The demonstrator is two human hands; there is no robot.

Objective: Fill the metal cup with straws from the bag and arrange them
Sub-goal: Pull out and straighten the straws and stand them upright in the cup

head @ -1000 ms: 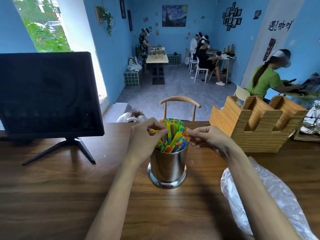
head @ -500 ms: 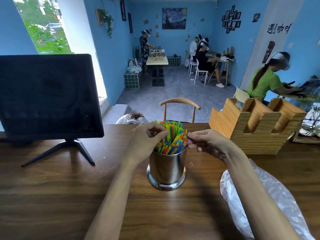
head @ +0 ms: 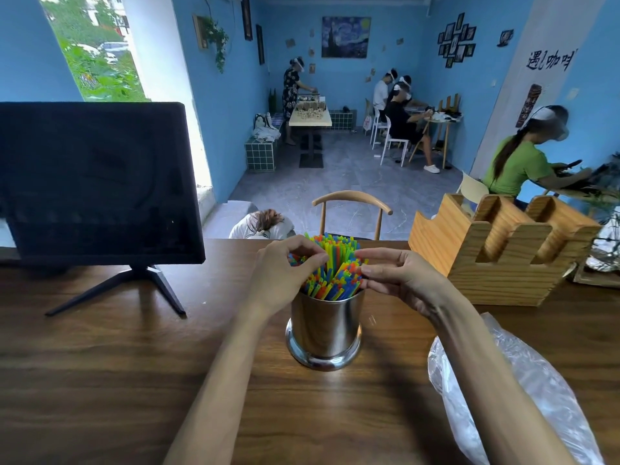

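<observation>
A shiny metal cup point(head: 324, 330) stands in the middle of the wooden table point(head: 100, 380), packed with many upright straws point(head: 335, 270) in green, yellow, orange and blue. My left hand point(head: 285, 273) presses against the left side of the bundle, fingertips pinched on straw tops. On the right side my right hand point(head: 399, 276) has thumb and fingers closed on the straws. A crumpled clear plastic bag point(head: 523, 397) lies flat on the table at the right, under my right forearm.
A black monitor point(head: 97, 186) on a stand sits at the left. A wooden holder point(head: 496, 250) with slots stands at the back right. Behind the table are a wooden chair point(head: 352, 209) and several people at other tables.
Both hands have closed in on the straw bundle; the right hand's fingers have moved left onto the straws. The cup has stayed in place.
</observation>
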